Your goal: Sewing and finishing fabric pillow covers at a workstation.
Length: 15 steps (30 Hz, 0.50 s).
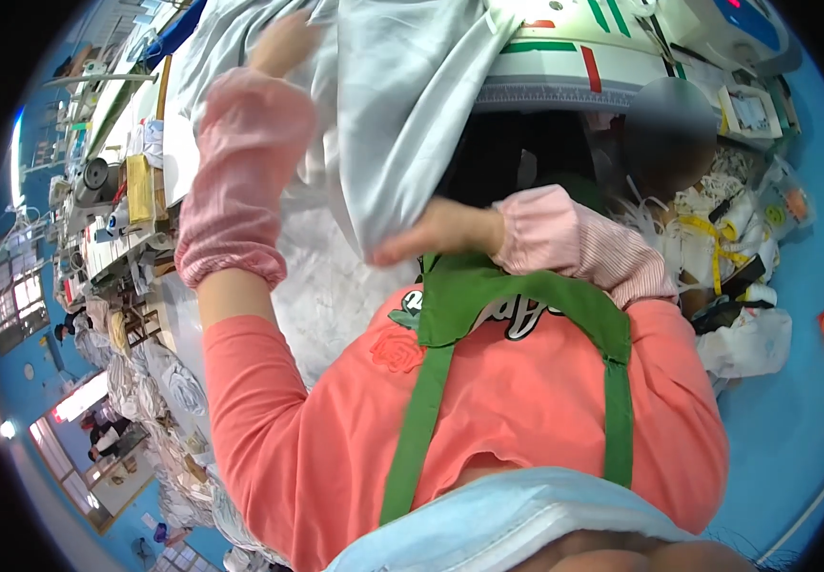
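Pale grey cloth (402, 105) hangs off the bench (564, 57) edge; left hand (283, 43) raised against it, grip unclear; right hand (436, 229) pinches its lower fold. A sewing machine (741, 29) sits at the bench's far corner.

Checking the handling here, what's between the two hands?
In the head view, a hanging fold of pale grey fabric spans the stretch between the left hand, raised on it, and the right hand, gripping its lower edge.
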Motion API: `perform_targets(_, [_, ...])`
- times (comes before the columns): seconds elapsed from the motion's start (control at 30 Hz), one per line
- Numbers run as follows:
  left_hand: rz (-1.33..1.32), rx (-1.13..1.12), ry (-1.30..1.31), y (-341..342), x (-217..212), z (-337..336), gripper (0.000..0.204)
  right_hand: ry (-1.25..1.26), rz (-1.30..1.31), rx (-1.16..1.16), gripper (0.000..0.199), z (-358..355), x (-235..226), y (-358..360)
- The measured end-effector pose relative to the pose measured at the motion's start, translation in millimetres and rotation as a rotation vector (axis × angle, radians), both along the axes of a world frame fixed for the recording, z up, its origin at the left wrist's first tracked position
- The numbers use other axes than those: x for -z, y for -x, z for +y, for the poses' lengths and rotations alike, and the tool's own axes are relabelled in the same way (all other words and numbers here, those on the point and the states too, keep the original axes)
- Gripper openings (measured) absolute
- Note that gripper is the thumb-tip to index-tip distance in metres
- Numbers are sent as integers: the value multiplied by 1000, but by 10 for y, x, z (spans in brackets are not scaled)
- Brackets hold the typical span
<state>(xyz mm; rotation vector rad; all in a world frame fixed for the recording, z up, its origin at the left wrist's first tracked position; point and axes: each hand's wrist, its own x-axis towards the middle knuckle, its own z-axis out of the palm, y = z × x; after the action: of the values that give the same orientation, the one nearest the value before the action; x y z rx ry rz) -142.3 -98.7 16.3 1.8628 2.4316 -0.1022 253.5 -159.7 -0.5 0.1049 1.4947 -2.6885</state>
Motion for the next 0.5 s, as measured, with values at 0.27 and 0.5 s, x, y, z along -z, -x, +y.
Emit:
perform_targets(0.27, [157,-241,66,151,735,-722,64,-356,-92,54,43,-13,78,-1595])
perform_targets(0.5, [309,-11,-203,-1453,-75,-528,38,-372,24,234,19,-339,113,-1903])
